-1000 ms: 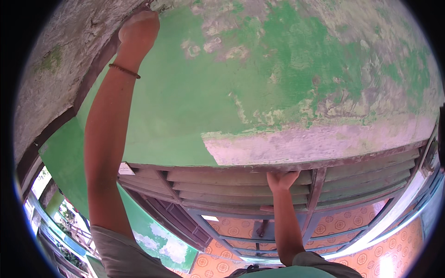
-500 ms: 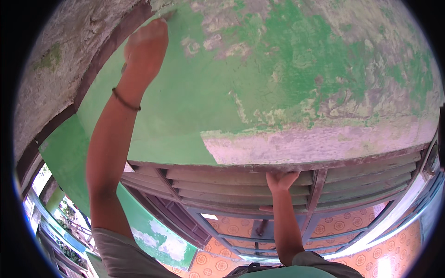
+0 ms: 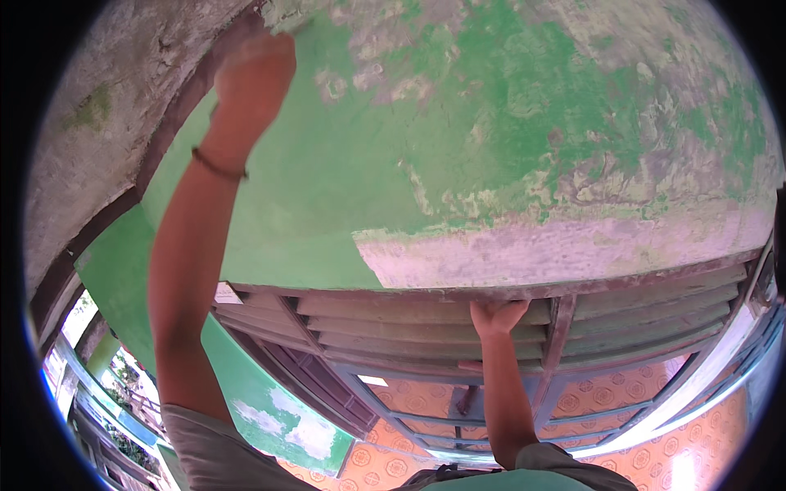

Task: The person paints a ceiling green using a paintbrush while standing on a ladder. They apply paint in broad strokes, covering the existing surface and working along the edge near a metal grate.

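My left hand [image 3: 255, 75] is raised high to the far left, closed and blurred, against the green-painted wall [image 3: 295, 164] beside the dark wooden trim [image 3: 168, 123]. A small dark edge shows past its knuckles, too smeared to name. A thin dark bracelet [image 3: 219, 166] circles that wrist. Lower and right of the middle, my right hand [image 3: 498, 316] holds on to the wooden rail [image 3: 409, 293] above the louvred slats [image 3: 393, 327]. Its fingertips are hidden behind the rail's edge.
Peeling, patchy paint [image 3: 639, 139] covers the wall's right part, with a bare pinkish strip [image 3: 491, 258] above the rail. A rough grey surface [image 3: 90, 147] borders the trim. Below are a blue window frame [image 3: 393, 416], a brown door [image 3: 307, 376] and orange patterned tiles [image 3: 385, 466].
My left hand and forearm have shifted slightly left along the wall, still closed. My right hand keeps its hold on the rail. The whole view has tilted a little.
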